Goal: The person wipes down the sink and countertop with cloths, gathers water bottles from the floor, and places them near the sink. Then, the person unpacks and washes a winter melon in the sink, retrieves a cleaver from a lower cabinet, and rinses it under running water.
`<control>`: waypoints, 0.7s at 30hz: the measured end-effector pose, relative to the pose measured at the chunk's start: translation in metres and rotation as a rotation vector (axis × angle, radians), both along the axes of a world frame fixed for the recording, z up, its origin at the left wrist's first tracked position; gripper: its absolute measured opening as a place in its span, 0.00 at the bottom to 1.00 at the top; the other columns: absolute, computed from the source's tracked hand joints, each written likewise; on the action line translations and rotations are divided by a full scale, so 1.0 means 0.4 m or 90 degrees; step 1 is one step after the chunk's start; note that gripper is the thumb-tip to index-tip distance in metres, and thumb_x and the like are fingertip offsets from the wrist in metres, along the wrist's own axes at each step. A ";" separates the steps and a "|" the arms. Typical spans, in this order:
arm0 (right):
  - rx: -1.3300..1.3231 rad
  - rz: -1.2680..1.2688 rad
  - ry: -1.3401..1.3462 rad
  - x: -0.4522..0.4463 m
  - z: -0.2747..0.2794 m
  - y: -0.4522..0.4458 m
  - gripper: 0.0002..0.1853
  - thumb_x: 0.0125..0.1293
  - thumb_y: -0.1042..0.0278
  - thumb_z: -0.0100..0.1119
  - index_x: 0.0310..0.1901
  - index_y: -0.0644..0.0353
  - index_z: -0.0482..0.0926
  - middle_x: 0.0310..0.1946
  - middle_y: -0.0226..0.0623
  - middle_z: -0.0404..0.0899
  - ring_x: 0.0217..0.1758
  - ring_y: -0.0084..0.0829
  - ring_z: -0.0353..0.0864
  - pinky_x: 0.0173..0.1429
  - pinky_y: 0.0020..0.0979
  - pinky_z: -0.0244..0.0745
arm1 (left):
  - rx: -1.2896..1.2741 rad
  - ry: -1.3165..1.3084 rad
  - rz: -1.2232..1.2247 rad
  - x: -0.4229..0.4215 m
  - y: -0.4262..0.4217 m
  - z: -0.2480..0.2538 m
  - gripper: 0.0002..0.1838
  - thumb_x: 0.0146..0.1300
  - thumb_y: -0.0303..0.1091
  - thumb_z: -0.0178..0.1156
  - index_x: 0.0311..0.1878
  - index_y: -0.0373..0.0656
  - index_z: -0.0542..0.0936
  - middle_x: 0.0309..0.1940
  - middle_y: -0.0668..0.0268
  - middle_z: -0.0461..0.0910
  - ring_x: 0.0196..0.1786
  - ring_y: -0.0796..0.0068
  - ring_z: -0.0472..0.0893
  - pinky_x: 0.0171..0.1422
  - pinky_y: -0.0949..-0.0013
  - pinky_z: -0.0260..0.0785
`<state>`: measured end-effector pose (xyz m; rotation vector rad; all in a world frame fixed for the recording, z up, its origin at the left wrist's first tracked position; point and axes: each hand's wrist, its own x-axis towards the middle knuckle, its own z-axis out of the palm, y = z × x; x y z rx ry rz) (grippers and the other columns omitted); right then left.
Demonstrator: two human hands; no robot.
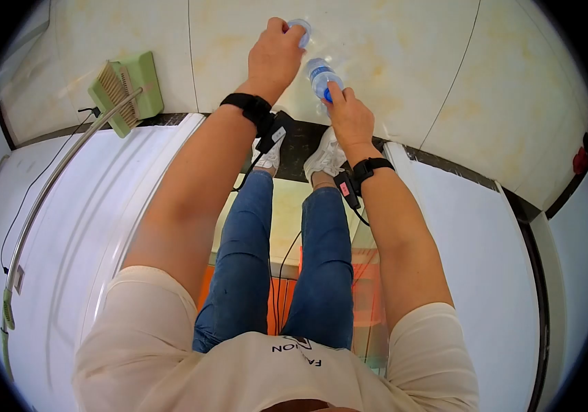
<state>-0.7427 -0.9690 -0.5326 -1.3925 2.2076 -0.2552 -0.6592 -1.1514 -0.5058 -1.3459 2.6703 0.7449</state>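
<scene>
At the top centre, my left hand (277,55) is closed on a clear plastic cup (300,32) held close to the tiled floor. My right hand (350,117) grips the blue-capped end of a clear water bottle (322,74) with a blue label. The bottle lies tilted, its cap toward me and its base pointing away. The cup and the bottle are apart, with the cup to the upper left. Fingers cover part of the cup.
A green dustpan (147,86) with a beige-bristled broom (117,96) stands at the upper left, its metal handle (54,178) curving down the left side. A dark threshold (301,147) runs under my white shoes (325,156). White door panels stand on both sides.
</scene>
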 end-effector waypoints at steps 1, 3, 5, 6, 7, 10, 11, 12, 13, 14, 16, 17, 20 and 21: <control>-0.012 -0.005 -0.002 -0.003 -0.001 0.005 0.13 0.65 0.55 0.60 0.47 0.45 0.71 0.32 0.35 0.75 0.26 0.41 0.81 0.26 0.43 0.75 | -0.001 0.001 0.000 0.007 -0.004 -0.006 0.19 0.53 0.32 0.70 0.50 0.50 0.81 0.48 0.58 0.75 0.47 0.54 0.78 0.48 0.57 0.75; -0.026 -0.011 -0.003 -0.008 0.000 0.018 0.13 0.65 0.55 0.60 0.48 0.44 0.71 0.31 0.35 0.75 0.26 0.41 0.81 0.27 0.43 0.75 | 0.027 0.067 -0.010 0.036 -0.005 -0.019 0.17 0.54 0.30 0.69 0.48 0.46 0.79 0.48 0.57 0.74 0.46 0.53 0.79 0.48 0.57 0.75; 0.009 -0.007 0.020 -0.008 0.009 0.039 0.13 0.65 0.56 0.60 0.49 0.44 0.72 0.31 0.35 0.75 0.27 0.40 0.81 0.27 0.42 0.75 | 0.036 0.097 0.010 0.079 0.022 0.011 0.15 0.54 0.28 0.68 0.46 0.45 0.79 0.47 0.56 0.74 0.45 0.51 0.79 0.47 0.57 0.75; 0.008 -0.010 0.020 -0.005 0.018 0.054 0.13 0.65 0.56 0.60 0.49 0.44 0.72 0.31 0.35 0.75 0.27 0.40 0.81 0.27 0.42 0.75 | 0.047 0.125 0.032 0.106 0.043 0.038 0.13 0.54 0.26 0.67 0.44 0.43 0.78 0.46 0.56 0.73 0.44 0.50 0.79 0.45 0.56 0.76; -0.014 -0.027 0.029 0.000 0.033 0.075 0.14 0.64 0.57 0.61 0.50 0.43 0.73 0.31 0.35 0.75 0.28 0.40 0.81 0.28 0.42 0.74 | 0.052 0.128 0.041 0.137 0.066 0.068 0.13 0.54 0.25 0.66 0.44 0.43 0.78 0.46 0.55 0.73 0.44 0.50 0.79 0.46 0.57 0.76; -0.049 -0.068 0.049 0.008 0.093 0.128 0.15 0.63 0.59 0.62 0.51 0.44 0.74 0.31 0.35 0.75 0.28 0.41 0.81 0.28 0.42 0.74 | 0.067 0.116 0.067 0.233 0.123 0.168 0.15 0.53 0.23 0.67 0.44 0.42 0.77 0.47 0.54 0.72 0.46 0.51 0.78 0.47 0.58 0.75; -0.059 -0.089 0.055 0.010 0.121 0.146 0.16 0.62 0.60 0.63 0.52 0.44 0.75 0.31 0.34 0.75 0.28 0.41 0.81 0.28 0.42 0.74 | 0.078 0.092 0.070 0.267 0.137 0.202 0.16 0.52 0.24 0.67 0.44 0.43 0.77 0.47 0.55 0.72 0.47 0.52 0.78 0.48 0.58 0.75; -0.068 -0.089 0.062 0.011 0.152 0.160 0.16 0.62 0.60 0.63 0.52 0.44 0.75 0.31 0.34 0.75 0.28 0.41 0.81 0.28 0.42 0.74 | 0.086 0.070 0.073 0.301 0.148 0.238 0.16 0.52 0.24 0.68 0.45 0.43 0.77 0.47 0.55 0.72 0.47 0.52 0.78 0.48 0.58 0.75; -0.059 -0.110 0.056 0.014 0.183 0.174 0.17 0.62 0.60 0.63 0.52 0.44 0.75 0.32 0.34 0.75 0.28 0.41 0.81 0.28 0.43 0.74 | 0.104 0.047 0.079 0.330 0.159 0.272 0.17 0.51 0.25 0.68 0.45 0.43 0.77 0.47 0.55 0.72 0.47 0.52 0.78 0.48 0.57 0.74; -0.050 -0.130 0.050 0.017 0.216 0.189 0.17 0.62 0.61 0.63 0.52 0.44 0.75 0.32 0.35 0.76 0.28 0.41 0.81 0.28 0.43 0.73 | 0.136 0.024 0.082 0.352 0.163 0.316 0.17 0.50 0.25 0.68 0.44 0.43 0.77 0.46 0.56 0.72 0.47 0.52 0.78 0.48 0.57 0.74; -0.036 -0.136 0.060 0.022 0.282 0.222 0.17 0.62 0.61 0.63 0.53 0.44 0.75 0.32 0.35 0.76 0.28 0.41 0.81 0.28 0.43 0.73 | 0.148 0.011 0.069 0.404 0.180 0.384 0.16 0.51 0.25 0.68 0.44 0.43 0.77 0.46 0.56 0.72 0.47 0.52 0.78 0.48 0.57 0.74; -0.012 -0.141 0.061 0.025 0.317 0.239 0.17 0.62 0.61 0.63 0.53 0.44 0.75 0.33 0.35 0.76 0.27 0.42 0.80 0.28 0.44 0.73 | 0.169 -0.014 0.059 0.427 0.188 0.413 0.15 0.51 0.24 0.68 0.43 0.43 0.77 0.45 0.56 0.72 0.46 0.52 0.78 0.48 0.57 0.74; 0.042 -0.159 0.062 0.038 0.429 0.284 0.17 0.63 0.62 0.62 0.54 0.43 0.75 0.33 0.35 0.77 0.27 0.42 0.80 0.28 0.44 0.73 | 0.205 -0.047 0.027 0.484 0.203 0.507 0.15 0.51 0.23 0.67 0.42 0.42 0.77 0.45 0.56 0.72 0.45 0.52 0.78 0.46 0.57 0.74; 0.032 -0.163 0.072 0.045 0.461 0.301 0.17 0.63 0.62 0.62 0.54 0.43 0.75 0.33 0.35 0.77 0.27 0.42 0.80 0.28 0.44 0.73 | 0.197 -0.036 0.022 0.494 0.206 0.536 0.15 0.51 0.23 0.67 0.42 0.42 0.77 0.45 0.56 0.72 0.45 0.52 0.78 0.46 0.57 0.74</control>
